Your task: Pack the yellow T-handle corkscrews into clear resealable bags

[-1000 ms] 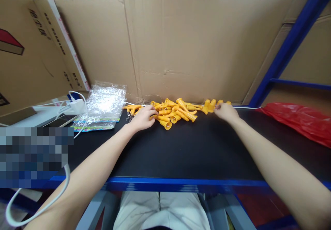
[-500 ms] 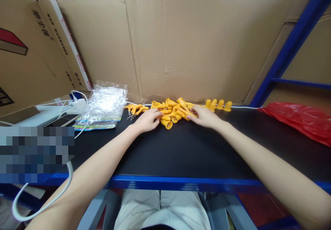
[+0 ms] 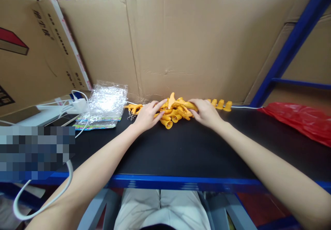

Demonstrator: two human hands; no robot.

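Observation:
A pile of yellow plastic parts point(image 3: 175, 117), some with hollow cup-like ends, lies on the black tabletop against the cardboard. On the pile's right side, my right hand point(image 3: 207, 113) is closed around the end of a long yellow plastic piece point(image 3: 182, 103); its forked tip stands above the heap. My left hand point(image 3: 147, 117) rests at the left side of the pile with fingers apart, touching the parts. Beyond my left hand lie more yellow branched pieces point(image 3: 133, 108), and small metal springs point(image 3: 131, 115) sit in front of them. Small yellow cups point(image 3: 220, 104) stand in a row to the right.
Clear plastic packaging point(image 3: 106, 101) lies left of the pile, near a phone point(image 3: 63, 120) and a white charger point(image 3: 79, 105) with cables. A red plastic bag point(image 3: 297, 119) rests at the right. Cardboard point(image 3: 207, 44) walls the back, with a blue frame post point(image 3: 287, 40) at right.
My right hand has taken hold of a long yellow piece and its forked tip has risen above the pile. My left hand has spread its fingers further over the parts.

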